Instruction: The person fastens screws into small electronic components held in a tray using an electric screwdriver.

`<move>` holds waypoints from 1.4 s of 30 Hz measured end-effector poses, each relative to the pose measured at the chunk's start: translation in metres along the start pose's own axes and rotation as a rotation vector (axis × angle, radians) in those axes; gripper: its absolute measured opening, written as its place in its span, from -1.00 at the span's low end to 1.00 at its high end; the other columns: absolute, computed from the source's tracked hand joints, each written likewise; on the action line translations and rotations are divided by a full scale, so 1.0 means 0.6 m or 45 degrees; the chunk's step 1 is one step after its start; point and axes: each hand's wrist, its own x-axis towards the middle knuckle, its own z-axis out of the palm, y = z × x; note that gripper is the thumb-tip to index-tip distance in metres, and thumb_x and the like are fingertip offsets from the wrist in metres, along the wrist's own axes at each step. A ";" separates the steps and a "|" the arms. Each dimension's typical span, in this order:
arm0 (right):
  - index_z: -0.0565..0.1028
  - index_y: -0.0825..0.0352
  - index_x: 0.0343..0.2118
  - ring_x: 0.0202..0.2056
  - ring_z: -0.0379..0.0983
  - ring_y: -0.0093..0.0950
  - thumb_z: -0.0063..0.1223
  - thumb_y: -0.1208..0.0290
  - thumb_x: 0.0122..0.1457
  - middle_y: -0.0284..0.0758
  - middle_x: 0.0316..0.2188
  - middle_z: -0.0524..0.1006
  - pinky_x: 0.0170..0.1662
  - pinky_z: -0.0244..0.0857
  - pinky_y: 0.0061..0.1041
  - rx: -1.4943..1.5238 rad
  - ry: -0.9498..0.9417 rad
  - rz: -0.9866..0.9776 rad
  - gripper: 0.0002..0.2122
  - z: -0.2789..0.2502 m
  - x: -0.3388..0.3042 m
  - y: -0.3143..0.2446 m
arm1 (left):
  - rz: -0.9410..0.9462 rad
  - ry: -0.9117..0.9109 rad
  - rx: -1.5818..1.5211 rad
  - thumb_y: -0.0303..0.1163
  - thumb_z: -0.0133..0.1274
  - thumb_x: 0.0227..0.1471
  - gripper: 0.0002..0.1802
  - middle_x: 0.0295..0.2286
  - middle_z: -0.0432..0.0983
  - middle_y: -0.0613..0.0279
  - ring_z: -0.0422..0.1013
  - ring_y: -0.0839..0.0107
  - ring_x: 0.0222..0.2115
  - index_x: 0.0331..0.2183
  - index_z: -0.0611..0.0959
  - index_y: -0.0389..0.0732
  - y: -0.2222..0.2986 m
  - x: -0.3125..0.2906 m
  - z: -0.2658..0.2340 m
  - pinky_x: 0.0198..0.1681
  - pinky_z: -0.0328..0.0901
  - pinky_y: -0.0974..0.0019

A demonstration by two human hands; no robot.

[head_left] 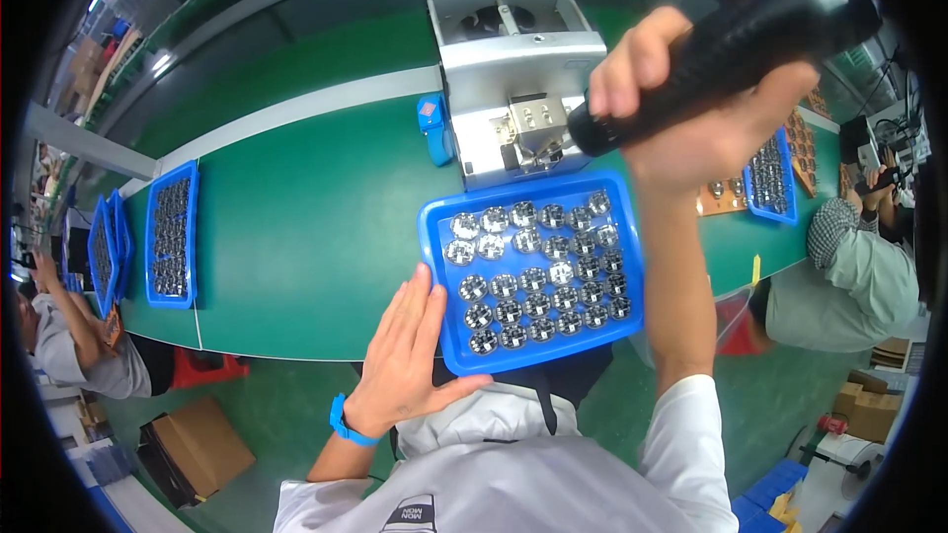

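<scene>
My right hand [691, 118] is wrapped round a black electric screwdriver [750, 44], raised over the right side of a silver bench machine [513, 59]. The screwdriver's narrow end points down and left, close to the small metal fixture [538, 123] on the machine's front; whether it touches cannot be made out. Just in front stands a blue tray [431, 247] holding rows of round, shiny metal-and-black parts [533, 279]. Along the tray's left edge lies my left hand [403, 360], fingers stretched flat and thumb out by the near corner.
A blue strap-like item [433, 128] lies left of the machine on the green table [296, 207]. More filled blue trays stand at far left [172, 237] and at right [769, 178]. Orange-brown boards [721, 197] lie by the right tray. Other people sit on both sides.
</scene>
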 end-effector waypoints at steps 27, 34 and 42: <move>0.10 0.56 0.12 -0.68 0.31 -0.64 -0.49 -0.61 -0.11 -0.36 -0.68 0.39 -0.57 0.25 -0.68 -0.353 0.154 -0.086 0.11 0.072 -0.027 0.007 | -0.120 0.356 0.188 0.25 0.22 -0.21 0.09 0.02 0.24 -0.53 0.30 -0.23 0.04 0.06 0.30 -0.51 0.030 0.002 0.054 0.08 0.23 -0.13; -0.03 0.28 0.22 -0.66 0.35 -0.45 -0.33 -0.59 -0.13 -0.28 -0.63 0.37 -0.51 0.32 -0.46 -0.540 0.013 0.029 0.04 0.058 -0.038 0.007 | -0.111 0.372 0.194 0.27 0.21 -0.20 0.08 0.01 0.25 -0.53 0.32 -0.24 0.02 0.02 0.33 -0.52 0.029 0.003 0.054 0.07 0.25 -0.12; 0.06 0.30 0.16 -0.68 0.35 -0.48 -0.34 -0.58 -0.09 -0.31 -0.66 0.37 -0.55 0.32 -0.51 -0.570 -0.079 0.161 -0.01 0.058 -0.025 -0.005 | -0.108 0.411 0.182 0.26 0.22 -0.20 0.07 0.01 0.27 -0.49 0.32 -0.23 0.02 0.02 0.32 -0.51 0.031 0.005 0.057 0.06 0.25 -0.11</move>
